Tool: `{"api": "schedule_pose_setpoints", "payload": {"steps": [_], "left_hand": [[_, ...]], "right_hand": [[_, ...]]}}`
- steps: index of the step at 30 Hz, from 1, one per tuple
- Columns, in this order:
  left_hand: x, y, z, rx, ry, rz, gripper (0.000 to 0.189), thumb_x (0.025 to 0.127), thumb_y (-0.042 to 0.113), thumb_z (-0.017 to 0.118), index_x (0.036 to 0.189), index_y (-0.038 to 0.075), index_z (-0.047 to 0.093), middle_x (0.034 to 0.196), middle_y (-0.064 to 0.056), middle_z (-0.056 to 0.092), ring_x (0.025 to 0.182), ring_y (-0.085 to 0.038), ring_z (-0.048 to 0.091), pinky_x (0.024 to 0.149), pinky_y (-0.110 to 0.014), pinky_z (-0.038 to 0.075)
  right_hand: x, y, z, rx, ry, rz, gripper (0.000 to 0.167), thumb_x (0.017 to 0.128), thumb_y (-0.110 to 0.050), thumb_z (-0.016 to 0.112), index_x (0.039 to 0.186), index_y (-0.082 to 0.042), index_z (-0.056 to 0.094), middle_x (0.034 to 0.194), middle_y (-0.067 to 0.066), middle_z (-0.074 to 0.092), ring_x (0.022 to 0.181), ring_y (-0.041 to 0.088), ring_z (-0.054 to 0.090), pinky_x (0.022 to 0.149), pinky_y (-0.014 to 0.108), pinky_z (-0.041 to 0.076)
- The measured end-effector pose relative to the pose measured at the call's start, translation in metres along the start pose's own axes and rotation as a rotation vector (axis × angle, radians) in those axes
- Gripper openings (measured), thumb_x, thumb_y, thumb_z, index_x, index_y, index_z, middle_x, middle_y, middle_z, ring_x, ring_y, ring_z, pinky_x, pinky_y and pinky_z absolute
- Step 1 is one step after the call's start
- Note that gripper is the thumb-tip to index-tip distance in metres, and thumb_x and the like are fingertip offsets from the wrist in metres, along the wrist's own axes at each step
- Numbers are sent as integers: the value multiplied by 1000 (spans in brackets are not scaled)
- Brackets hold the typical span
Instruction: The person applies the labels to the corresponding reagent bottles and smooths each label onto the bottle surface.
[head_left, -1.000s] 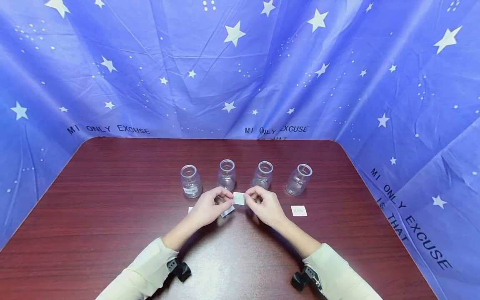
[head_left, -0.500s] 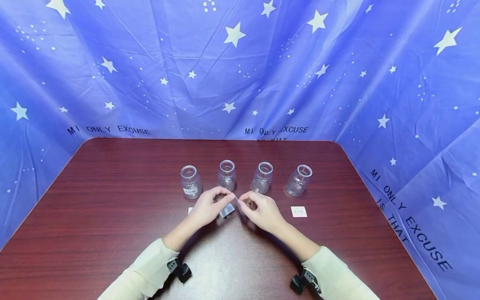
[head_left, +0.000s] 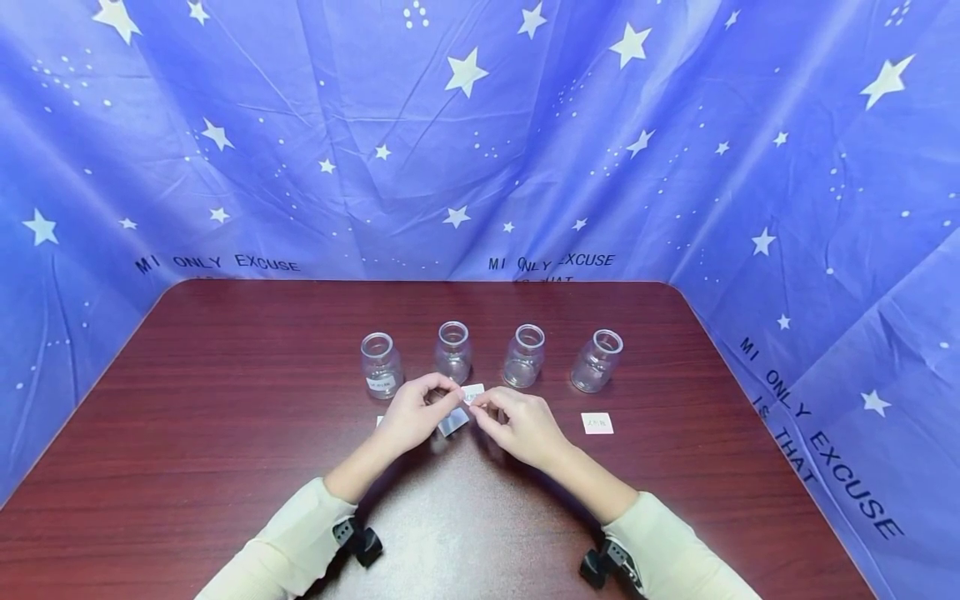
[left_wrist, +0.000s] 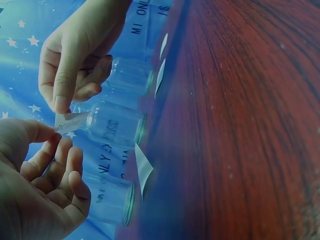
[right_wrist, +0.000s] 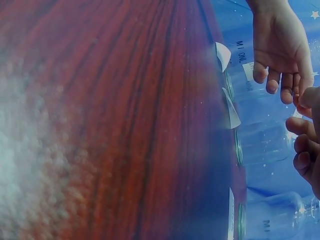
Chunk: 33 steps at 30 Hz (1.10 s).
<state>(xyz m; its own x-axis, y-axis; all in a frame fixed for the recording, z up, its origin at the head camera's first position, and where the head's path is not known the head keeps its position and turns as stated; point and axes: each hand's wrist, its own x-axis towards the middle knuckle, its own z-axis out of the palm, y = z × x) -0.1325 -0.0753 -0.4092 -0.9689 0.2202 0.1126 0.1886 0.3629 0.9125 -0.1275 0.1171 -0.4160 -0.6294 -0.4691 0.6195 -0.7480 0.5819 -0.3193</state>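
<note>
Between my hands, above the table, is a small white paper label [head_left: 473, 392] with handwriting on it; the left wrist view shows the writing on the label [left_wrist: 71, 122] too. My left hand [head_left: 416, 412] pinches one corner between thumb and index finger. My right hand [head_left: 519, 423] pinches the label's opposite edge with thumb and fingertip. Just below the left fingertips, a greyish-white paper square [head_left: 453, 422] lies on the table. Behind the hands stand two plain glass jars [head_left: 453, 354], [head_left: 523, 357].
At the left, a glass jar [head_left: 382, 360] bears a white label [head_left: 382, 385]. Another plain jar [head_left: 597, 362] stands at the right, with a written paper square [head_left: 597, 423] in front. A further white paper [head_left: 380, 419] is mostly hidden by the left hand. A starred blue curtain [head_left: 390, 200] surrounds the table [head_left: 225, 417].
The label turned from facing up with its blank side, through edge-on, to showing its written side. The right fingers moved slightly left and down; the left hand barely moved.
</note>
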Motion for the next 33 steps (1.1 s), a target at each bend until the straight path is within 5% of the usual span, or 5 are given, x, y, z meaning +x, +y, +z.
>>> {"api": "schedule_pose_setpoints", "payload": {"steps": [13,17,23,27,33], "left_hand": [[1,2,1,-29,57,-46,8,86,14,63,86,6,67,68,-2,61,59,-5,50,54,-18,41],[2,1,0,-21,65,-42,9,86,14,63,87,6,67,70,-2,62,59,-4,50,55,-18,41],[0,0,-4,-25,36,-54,10,86,14,62,90,6,66,72,-5,63,59,-5,51,56,-19,42],[0,0,-5,-30,28,-52,11,87,14,61,90,5,66,73,-6,64,59,-5,51,55,-19,43],[2,-3,-5,-2,40,-38,9,85,14,64,89,6,67,75,-4,65,61,-5,53,59,-18,44]], "right_hand": [[-3,1,-2,-22,49,78,9,79,-19,72,85,-16,67,63,-9,57,55,4,53,53,10,38],[-1,2,-4,-33,66,202,7,80,-19,72,84,-16,67,61,-10,57,54,3,52,51,13,39],[4,5,-3,131,-10,434,5,84,-19,68,86,-15,68,60,-10,57,55,-2,47,52,17,40],[6,5,-2,250,-43,467,5,85,-14,66,86,-10,67,61,-6,58,52,-1,45,50,18,40],[8,5,-2,265,-54,479,4,85,-13,65,84,-9,67,61,-5,58,51,0,44,49,18,38]]}}
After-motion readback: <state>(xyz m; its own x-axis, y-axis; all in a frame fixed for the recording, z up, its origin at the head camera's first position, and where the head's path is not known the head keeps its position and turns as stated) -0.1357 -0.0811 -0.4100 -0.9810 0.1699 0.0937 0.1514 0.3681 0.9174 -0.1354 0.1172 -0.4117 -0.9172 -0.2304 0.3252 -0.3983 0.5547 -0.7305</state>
